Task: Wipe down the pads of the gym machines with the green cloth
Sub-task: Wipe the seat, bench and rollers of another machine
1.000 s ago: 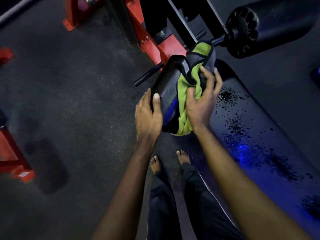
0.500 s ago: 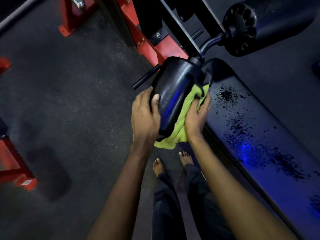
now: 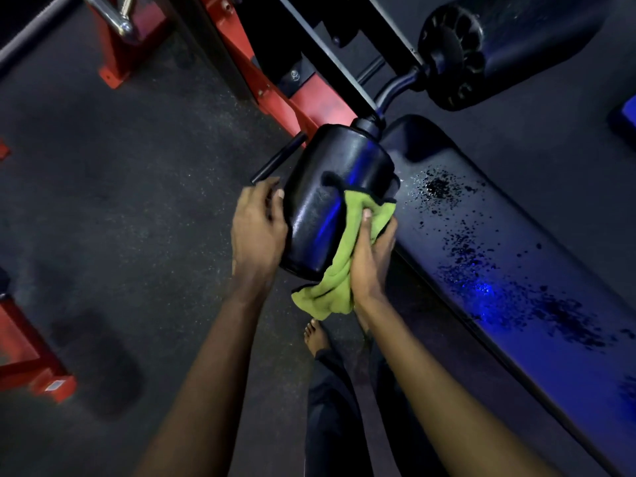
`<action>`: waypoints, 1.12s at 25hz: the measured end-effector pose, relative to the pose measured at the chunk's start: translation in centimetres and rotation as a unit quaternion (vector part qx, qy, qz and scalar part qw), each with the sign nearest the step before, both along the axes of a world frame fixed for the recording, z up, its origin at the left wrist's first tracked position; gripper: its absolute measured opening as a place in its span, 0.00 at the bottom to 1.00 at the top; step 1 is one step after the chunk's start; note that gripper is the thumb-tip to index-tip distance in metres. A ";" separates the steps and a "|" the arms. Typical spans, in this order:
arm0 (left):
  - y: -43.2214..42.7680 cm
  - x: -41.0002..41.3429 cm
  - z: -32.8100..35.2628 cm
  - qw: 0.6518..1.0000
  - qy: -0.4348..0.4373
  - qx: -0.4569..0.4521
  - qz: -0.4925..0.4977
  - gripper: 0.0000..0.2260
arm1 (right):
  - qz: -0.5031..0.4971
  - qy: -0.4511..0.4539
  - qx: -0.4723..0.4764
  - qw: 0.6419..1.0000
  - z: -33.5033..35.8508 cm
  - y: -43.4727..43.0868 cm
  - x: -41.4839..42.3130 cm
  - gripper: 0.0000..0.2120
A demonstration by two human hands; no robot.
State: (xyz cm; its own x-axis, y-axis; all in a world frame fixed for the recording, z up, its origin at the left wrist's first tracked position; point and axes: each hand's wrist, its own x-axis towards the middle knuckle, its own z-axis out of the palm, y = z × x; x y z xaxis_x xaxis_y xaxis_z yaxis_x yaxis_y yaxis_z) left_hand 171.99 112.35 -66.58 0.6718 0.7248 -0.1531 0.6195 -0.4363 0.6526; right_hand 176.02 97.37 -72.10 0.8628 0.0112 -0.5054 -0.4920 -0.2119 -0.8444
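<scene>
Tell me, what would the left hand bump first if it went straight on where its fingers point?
Probably the short black bar beside the roller pad; the left hand points at it, though depth is unclear.

Dim, murky gym scene, blue glare streaking the black pad (image 3: 339, 197), wide-angle bending at edges.
</scene>
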 end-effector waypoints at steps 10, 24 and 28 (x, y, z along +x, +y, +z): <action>-2.4 2.7 -0.1 0.988 0.141 -0.069 -0.012 0.39 | -0.032 0.084 0.079 0.993 -1.1 -1.0 4.9 0.26; -0.6 4.9 1.2 0.957 0.203 -0.202 0.054 0.28 | 0.167 -0.373 -0.190 0.893 3.0 -1.9 3.9 0.20; -1.1 4.4 0.6 0.987 0.120 -0.103 0.023 0.22 | 0.189 -0.380 -0.202 0.883 2.7 -2.2 6.5 0.20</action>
